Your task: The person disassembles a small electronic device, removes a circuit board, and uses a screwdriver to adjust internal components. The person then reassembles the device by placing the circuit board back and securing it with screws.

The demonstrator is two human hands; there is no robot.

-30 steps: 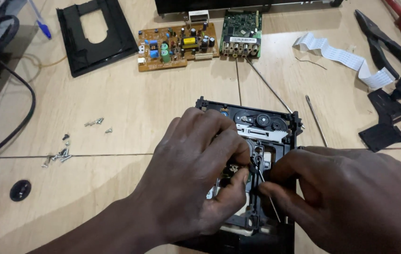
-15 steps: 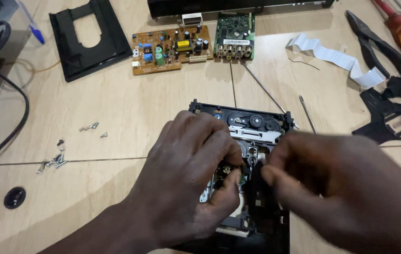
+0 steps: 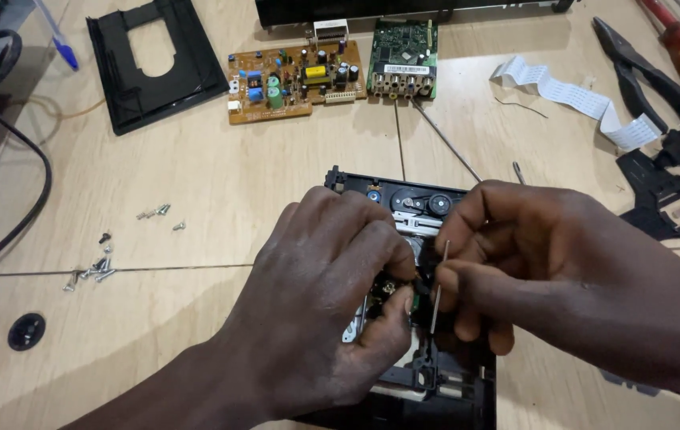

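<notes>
The right hand (image 3: 571,271) has drawn a thin metal rod (image 3: 439,287) up from the black disc-drive mechanism (image 3: 415,207) at table centre, fingers pinched on it; the left hand (image 3: 332,302) clamps the small, likely fragile pickup (image 3: 391,288), best gripped by its edges.

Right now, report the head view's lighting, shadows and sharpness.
Head view: even, soft light on the wooden table; faint shadows under the left hand and right hand; boards and screws sharp; no strong glare; the drive's middle is hidden by the hands.
</notes>
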